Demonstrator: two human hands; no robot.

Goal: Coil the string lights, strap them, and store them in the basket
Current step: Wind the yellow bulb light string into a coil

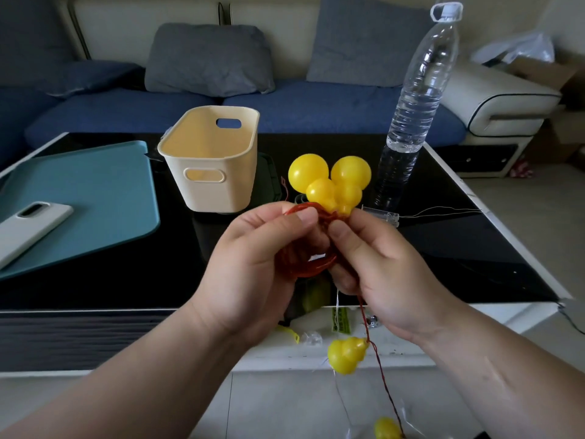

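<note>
The string lights (329, 179) are yellow gourd-shaped bulbs on red wire. Two bulbs stick up above my hands, and the red wire coil (304, 264) hangs between my palms. My left hand (253, 261) pinches the coil's top with thumb and fingers. My right hand (380, 264) pinches the wire just under the bulbs. A loose tail of red wire drops from my right hand with another bulb (346, 354) on it, and a further bulb (387, 428) shows at the bottom edge. The cream basket (209, 188) stands empty on the black table, beyond my left hand.
A tall clear water bottle (418, 99) stands on the table at the right. A teal mat (95, 198) with a white phone (28, 229) on it lies at the left. A clear battery box (381, 215) with thin wires lies near the bottle. A sofa runs behind the table.
</note>
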